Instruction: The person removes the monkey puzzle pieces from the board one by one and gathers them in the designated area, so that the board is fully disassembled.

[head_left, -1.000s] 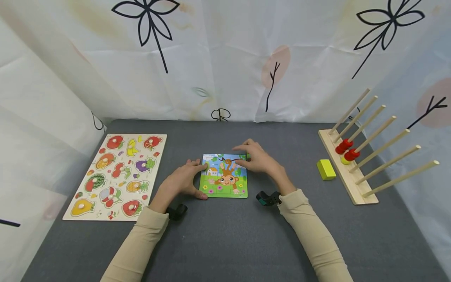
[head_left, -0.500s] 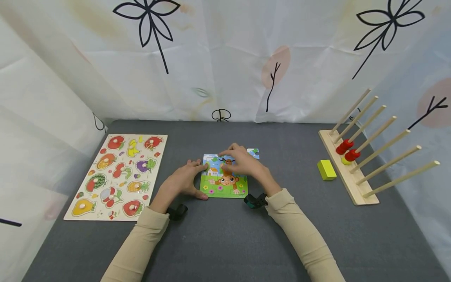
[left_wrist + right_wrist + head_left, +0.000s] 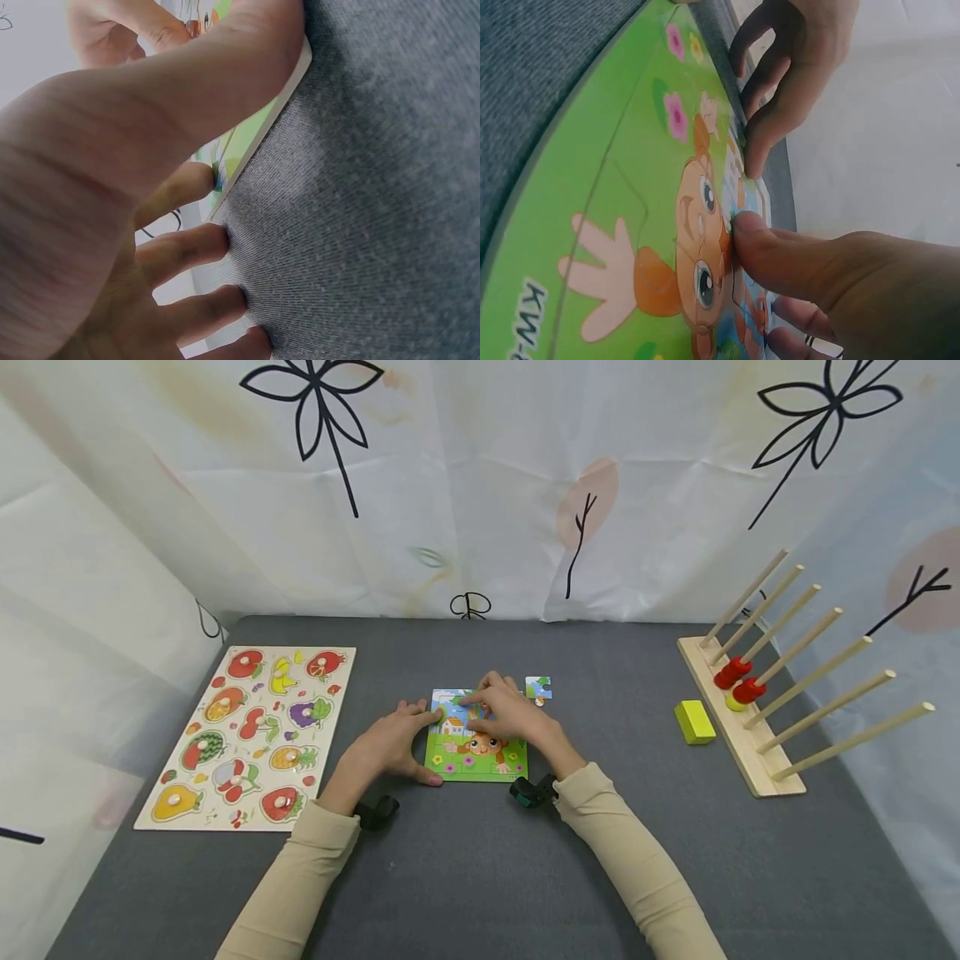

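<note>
A jigsaw puzzle (image 3: 450, 768) with a monkey picture lies flat in the middle of the table. My left hand (image 3: 390, 743) is spread along its left edge, the thumb at the near corner and the index finger on the far-left part; in the left wrist view the remaining fingertips (image 3: 232, 300) rest on the cloth. Over the monkey's upper body is my right hand (image 3: 510, 708), its thumb touching the picture in the right wrist view and its fingers bent. I cannot tell whether it pinches a piece. A loose puzzle piece (image 3: 534, 683) lies past the puzzle's far-right corner.
At left lies a fruit knob puzzle board (image 3: 258, 760). To the right stands a wooden peg rack (image 3: 750, 735) with tall pegs and red beads (image 3: 732, 672) on some. Beside it sits a yellow block (image 3: 694, 722). A patterned curtain (image 3: 480, 510) closes off the back.
My right hand has moved left from the loose piece onto the puzzle, leaving that piece in full view. The left hand has kept its place.
</note>
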The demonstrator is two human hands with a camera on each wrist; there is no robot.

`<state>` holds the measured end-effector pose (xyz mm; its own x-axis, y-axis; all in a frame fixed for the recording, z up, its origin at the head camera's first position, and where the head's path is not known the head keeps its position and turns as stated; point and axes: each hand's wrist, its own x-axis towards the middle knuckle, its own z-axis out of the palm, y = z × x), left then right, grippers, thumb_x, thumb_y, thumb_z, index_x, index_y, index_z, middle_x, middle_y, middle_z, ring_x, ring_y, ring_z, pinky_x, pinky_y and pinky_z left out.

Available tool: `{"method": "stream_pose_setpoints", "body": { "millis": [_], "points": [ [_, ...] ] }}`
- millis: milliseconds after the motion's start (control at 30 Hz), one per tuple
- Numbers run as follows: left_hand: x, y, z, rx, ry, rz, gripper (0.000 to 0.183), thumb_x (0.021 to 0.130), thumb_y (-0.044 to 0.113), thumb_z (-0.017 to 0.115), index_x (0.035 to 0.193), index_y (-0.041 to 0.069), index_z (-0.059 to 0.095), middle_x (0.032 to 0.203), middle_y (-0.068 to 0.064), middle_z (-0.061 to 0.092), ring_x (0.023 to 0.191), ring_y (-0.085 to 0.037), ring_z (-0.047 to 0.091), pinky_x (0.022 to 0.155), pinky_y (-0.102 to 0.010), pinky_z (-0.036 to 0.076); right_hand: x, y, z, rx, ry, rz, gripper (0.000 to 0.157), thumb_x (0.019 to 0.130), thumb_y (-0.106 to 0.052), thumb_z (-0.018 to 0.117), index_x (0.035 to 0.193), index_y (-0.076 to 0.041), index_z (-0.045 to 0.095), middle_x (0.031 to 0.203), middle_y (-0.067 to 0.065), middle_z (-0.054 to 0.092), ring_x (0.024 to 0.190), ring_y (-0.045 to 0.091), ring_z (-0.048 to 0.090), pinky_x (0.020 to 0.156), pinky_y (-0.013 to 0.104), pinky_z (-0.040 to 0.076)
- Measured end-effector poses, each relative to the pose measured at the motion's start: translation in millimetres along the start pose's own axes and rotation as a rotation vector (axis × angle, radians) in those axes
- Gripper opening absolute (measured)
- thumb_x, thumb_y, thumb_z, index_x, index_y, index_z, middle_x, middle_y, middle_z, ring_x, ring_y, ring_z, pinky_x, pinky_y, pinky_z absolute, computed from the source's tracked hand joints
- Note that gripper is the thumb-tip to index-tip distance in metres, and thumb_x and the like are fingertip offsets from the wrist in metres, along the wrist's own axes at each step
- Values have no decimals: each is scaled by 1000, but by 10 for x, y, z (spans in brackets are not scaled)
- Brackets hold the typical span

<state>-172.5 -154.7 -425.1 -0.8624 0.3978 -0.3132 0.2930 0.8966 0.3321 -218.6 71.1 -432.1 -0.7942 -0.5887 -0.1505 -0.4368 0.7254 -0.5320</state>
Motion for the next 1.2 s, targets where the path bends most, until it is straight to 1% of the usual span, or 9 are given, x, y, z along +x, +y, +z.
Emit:
{"method": "stream_pose_setpoints", "body": {
  "millis": [233,567,733,833,1033,1200],
  "points": [
    [-2,2,-3,1,4,1,110,69,51,93,157,9,42,165,-25,31,152,-53,27,118,-67,35,18,-22,15,-5,3,20,42,99,-25,70,140,-17,64,136,15,50,108,27,43,83,38,45],
    [12,-5,5,1,2,1,110,69,51,93,157,9,42,165,-25,31,152,-53,28,117,-67,36,21,-40,22,-15,1,29,43,99,-25,70,141,-18,62,133,14,51,103,26,41,83,39,44],
    [11,-7,5,2,6,7,109,69,51,93,156,9,42,165,-25,32,151,-53,28,117,-66,37,14,-38,15,-15,-3,35,56,99,-25,69,152,-18,50,131,14,51,100,25,40,79,36,42],
    [4,-5,3,2,4,8,109,69,51,93,156,9,42,165,-25,31,151,-53,28,117,-67,36,11,-39,13,-10,-9,38,61,100,-25,68,155,-17,45,129,14,50,99,24,39,77,35,40],
    [14,-6,13,3,7,7,109,69,51,93,156,9,42,165,-25,31,151,-53,28,117,-67,36,4,-35,16,-18,3,45,55,100,-26,68,152,-17,51,126,13,50,99,24,38,77,35,40],
    [3,-7,10,-4,8,6,109,70,50,93,156,8,42,166,-25,31,152,-53,28,117,-67,36,-7,-42,19,-23,21,56,58,99,-27,69,153,-19,49,125,14,50,98,24,40,77,35,42]
  ]
}}
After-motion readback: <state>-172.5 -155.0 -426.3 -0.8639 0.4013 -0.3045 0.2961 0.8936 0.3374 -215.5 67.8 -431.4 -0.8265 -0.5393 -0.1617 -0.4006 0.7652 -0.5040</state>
